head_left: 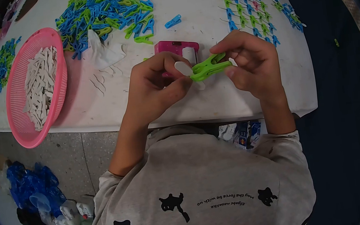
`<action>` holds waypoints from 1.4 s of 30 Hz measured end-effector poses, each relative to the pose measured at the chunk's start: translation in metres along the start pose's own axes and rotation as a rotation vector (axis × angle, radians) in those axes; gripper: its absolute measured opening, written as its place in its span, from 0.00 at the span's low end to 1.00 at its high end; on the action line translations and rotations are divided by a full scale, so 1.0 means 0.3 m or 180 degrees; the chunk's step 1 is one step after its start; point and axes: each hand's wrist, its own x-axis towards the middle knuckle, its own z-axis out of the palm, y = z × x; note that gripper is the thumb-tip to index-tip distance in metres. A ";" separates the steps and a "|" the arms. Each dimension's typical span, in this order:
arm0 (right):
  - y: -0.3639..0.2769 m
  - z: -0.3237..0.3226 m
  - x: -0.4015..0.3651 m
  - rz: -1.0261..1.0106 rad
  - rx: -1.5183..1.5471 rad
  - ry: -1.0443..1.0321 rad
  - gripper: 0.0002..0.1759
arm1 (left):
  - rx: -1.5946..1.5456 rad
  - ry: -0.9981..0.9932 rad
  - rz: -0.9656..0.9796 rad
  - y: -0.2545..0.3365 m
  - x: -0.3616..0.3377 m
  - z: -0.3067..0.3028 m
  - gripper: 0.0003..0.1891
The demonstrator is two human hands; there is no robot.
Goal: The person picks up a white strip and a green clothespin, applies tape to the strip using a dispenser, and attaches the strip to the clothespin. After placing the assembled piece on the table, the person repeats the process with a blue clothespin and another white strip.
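A bright green clothespin (210,67) is held between both hands above the table's near edge. My left hand (160,85) pinches a white oval piece (183,68) against the clothespin's left end. On the other side, the fingers of my right hand (246,60) close on its two handle ends. Behind the hands stands a magenta box-like object (169,46) with a white cylindrical part (189,55), both partly hidden by my left hand.
White table (142,103) with a pink basket (64,73) of white strips at left. A large pile of blue and green clothespins (103,13) lies behind a white cloth (104,52). Rows of clothespins (240,11) lie at right; a blue clothespin (173,21) lies between.
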 end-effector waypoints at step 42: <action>-0.071 0.036 -0.013 -0.1766 -0.1681 0.0111 0.23 | 0.1114 -0.0304 0.1766 0.033 0.014 0.006 0.12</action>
